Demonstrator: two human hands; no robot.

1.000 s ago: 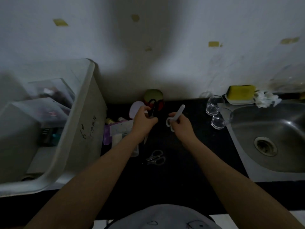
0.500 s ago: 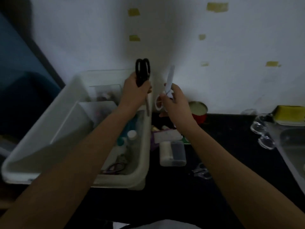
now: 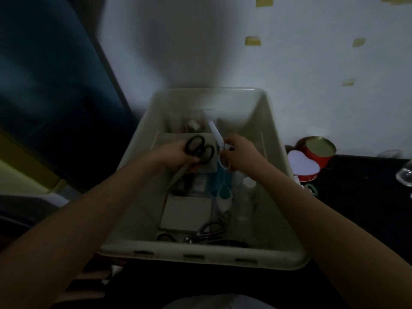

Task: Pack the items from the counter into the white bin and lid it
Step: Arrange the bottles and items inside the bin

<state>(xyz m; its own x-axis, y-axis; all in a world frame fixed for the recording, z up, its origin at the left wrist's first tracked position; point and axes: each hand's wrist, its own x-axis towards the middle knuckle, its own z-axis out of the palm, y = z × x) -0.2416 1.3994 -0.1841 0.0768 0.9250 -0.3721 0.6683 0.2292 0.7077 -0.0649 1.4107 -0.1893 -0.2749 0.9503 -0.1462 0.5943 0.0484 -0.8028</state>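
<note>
Both arms reaching over the open white bin (image 3: 274,139), which sits at the left end of the dark counter (image 3: 365,210) against a pale wall. Left hand (image 3: 176,156) above the bin's middle, fingers curled round the black-handled scissors (image 3: 199,148), loops up and toward the far wall, blades slanting down and left below the palm. Right hand (image 3: 242,151) just beside it, fingers and thumb pinching the white scissors (image 3: 217,136) at the handle loops, sheathed tip pointing up and away toward the bin's back wall. Inside the bin: a pale flat box (image 3: 186,214) near the front, a teal-capped bottle (image 3: 225,197) lying to its right, a dark pair of scissors (image 3: 210,229) along the near wall, a small white-capped bottle (image 3: 248,182) on the right side, more clutter at the back too dim to make out. No lid on the bin. On the counter just right of the bin, a red tin (image 3: 317,150) with a white heart-shaped piece (image 3: 302,163) leaning against it, and a clear glass (image 3: 405,176) at the frame's right edge.
</note>
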